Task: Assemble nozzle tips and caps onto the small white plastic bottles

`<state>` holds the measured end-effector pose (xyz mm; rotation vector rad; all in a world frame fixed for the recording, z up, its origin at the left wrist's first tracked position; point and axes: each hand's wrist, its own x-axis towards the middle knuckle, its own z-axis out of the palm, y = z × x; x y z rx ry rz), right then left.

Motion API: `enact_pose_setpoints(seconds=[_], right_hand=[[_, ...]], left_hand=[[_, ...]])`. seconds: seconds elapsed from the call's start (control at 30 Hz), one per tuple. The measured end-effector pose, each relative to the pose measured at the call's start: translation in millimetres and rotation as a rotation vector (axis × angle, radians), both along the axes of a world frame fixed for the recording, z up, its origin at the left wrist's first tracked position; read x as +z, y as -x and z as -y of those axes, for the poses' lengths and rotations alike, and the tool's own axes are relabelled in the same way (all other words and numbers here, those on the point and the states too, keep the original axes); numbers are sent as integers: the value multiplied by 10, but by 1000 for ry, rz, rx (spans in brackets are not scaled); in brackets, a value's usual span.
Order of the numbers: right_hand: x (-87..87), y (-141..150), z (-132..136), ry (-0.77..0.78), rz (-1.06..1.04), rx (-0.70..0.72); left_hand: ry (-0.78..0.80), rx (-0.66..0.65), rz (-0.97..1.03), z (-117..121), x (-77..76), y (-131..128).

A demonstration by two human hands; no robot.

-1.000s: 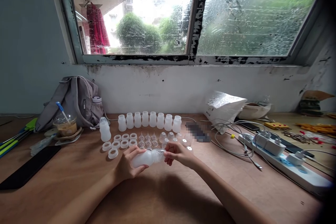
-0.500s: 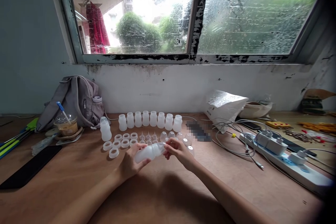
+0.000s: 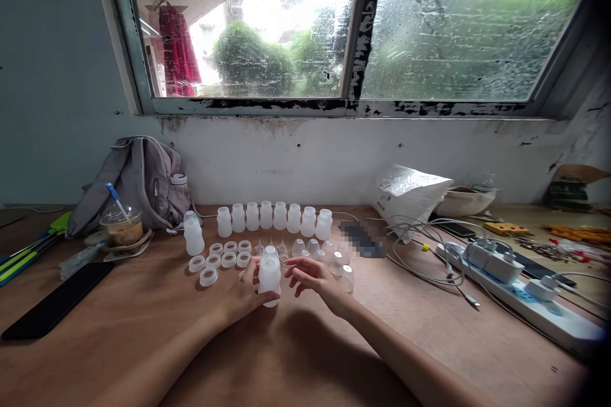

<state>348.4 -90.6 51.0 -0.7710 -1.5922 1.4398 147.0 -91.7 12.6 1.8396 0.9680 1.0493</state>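
Fingers of the left hand (image 3: 241,294) wrapped round a bottle (image 3: 270,278), right hand (image 3: 312,278) empty.
So the bottle was upright mid-table (image 3: 296,356), clear cap (image 3: 270,251) on top; couldn't tell if its base touched down. The right fingers were loosely curled, about half open, just beside it. Looked like a steadying step to me, and the next move called for a snug left grip without tipping it into the rings (image 3: 209,276) or spare caps (image 3: 346,276) nearby.
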Motion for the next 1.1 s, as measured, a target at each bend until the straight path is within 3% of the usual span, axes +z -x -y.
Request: enact_pose_setpoints(seconds=[0.13,0.2,0.33,0.5,0.77,0.9,1.1], right_hand=[[-77,15,-7,48,23,1],[-124,29,-9,81,28,2],[-221,55,-26,110,45,10],[-287,57,-57,118,47,-3],[-335,48,-67,132,67,-7],[-340,57,-69,134,67,-9],[-340,63,-69,124,78,-7]], left_hand=[[-143,111,-23,72,150,15],[-274,178,-39,116,336,30],[-444,152,-207,107,721,50],[-422,108,-403,-91,962,117],[-425,484,-608,-567,1444,647],[-340,644,-703,-840,1490,962],[-238,751,-780,-1137,1322,1242]])
